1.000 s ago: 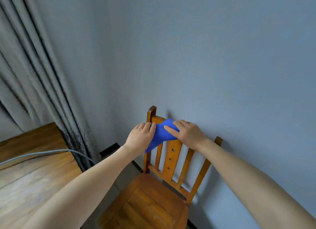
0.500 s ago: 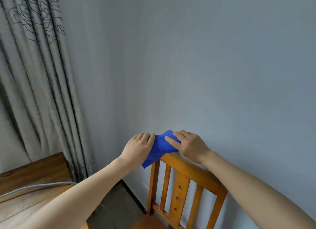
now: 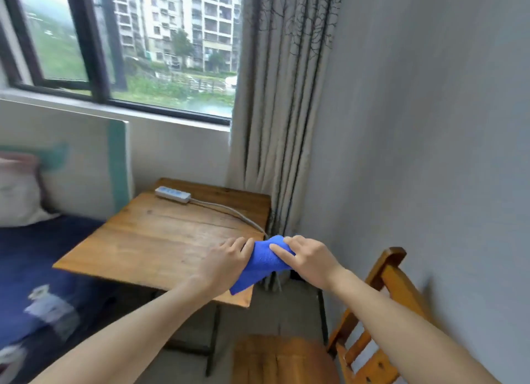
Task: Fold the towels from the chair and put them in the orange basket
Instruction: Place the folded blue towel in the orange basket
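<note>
The blue towel (image 3: 262, 264) has been lifted off the chair (image 3: 384, 271) rail, where it lay a second ago, and is now held bunched over the near right corner of the tabletop (image 3: 160, 240). The grip of the left hand (image 3: 222, 264) and of the right hand (image 3: 308, 259) is closed on its ends. Folding is judged next; no orange basket is seen

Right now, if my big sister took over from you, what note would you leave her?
Left hand: grips the blue towel at its left end.
Right hand: pinches its right end.
Towel: bunched, held in the air between the wooden table and the chair.
Done: this towel is off the chair.
Left: finish folding it and put it in the orange basket, which is not in view.
</note>
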The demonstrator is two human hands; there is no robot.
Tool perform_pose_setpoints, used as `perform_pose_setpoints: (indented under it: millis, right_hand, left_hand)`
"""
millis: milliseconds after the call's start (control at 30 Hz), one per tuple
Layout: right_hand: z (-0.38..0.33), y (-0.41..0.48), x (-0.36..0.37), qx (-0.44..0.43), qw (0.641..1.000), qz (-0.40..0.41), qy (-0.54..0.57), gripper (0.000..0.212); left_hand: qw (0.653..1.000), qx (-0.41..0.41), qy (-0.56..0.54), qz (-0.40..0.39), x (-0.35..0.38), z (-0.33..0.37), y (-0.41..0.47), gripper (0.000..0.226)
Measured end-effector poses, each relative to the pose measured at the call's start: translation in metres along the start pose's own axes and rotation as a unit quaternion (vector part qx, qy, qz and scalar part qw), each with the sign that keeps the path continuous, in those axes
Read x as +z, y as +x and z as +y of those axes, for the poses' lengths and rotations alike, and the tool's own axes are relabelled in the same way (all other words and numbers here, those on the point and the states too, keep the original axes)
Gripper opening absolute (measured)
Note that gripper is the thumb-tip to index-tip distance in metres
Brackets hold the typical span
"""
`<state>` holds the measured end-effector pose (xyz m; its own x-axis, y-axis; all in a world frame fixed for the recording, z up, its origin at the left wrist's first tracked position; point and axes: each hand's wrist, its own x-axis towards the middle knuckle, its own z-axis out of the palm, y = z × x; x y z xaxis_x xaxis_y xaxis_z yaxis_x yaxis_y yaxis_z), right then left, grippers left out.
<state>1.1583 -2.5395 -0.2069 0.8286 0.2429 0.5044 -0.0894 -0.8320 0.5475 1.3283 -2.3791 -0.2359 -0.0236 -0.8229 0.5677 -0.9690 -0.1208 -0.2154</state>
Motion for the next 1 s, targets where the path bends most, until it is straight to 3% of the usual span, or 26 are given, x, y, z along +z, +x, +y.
perform_pose_setpoints:
  millis: [167,267,400,567,667,800,933,1000]
  right_hand:
    - [-0.11,0.09,0.002,-0.105,0.983,0.049,0.139,0.068]
    - [-0.176,0.136,-0.018,-0.161,0.966,0.08,0.184,0.07]
    - [-0.254,0.184,-0.055,-0.212,0.937,0.139,0.242,0.072]
    - [-0.344,0.224,-0.097,-0.292,0.903,0.174,0.264,0.072]
    - [-0.4,0.246,-0.125,-0.321,0.892,0.184,0.261,0.076]
    - [-0.478,0.274,-0.162,-0.326,0.873,0.182,0.315,0.074]
    - [-0.536,0.291,-0.191,-0.328,0.862,0.186,0.338,0.059]
    - [-0.554,0.294,-0.199,-0.344,0.856,0.189,0.337,0.057]
  left_hand:
    - [0.977,-0.151,0.109,-0.099,-0.08,-0.034,-0.134,0.058]
    - [0.958,-0.208,0.169,-0.104,-0.14,-0.043,-0.206,0.058]
    - [0.929,-0.274,0.231,-0.09,-0.206,-0.046,-0.284,0.029]
    - [0.895,-0.342,0.262,-0.116,-0.269,-0.035,-0.373,0.04]
    - [0.873,-0.397,0.255,-0.125,-0.3,-0.028,-0.427,0.064]
    - [0.834,-0.451,0.299,-0.104,-0.336,-0.019,-0.491,0.05]
    - [0.8,-0.512,0.285,-0.129,-0.355,-0.012,-0.542,0.087]
    - [0.79,-0.536,0.273,-0.116,-0.358,-0.011,-0.56,0.09]
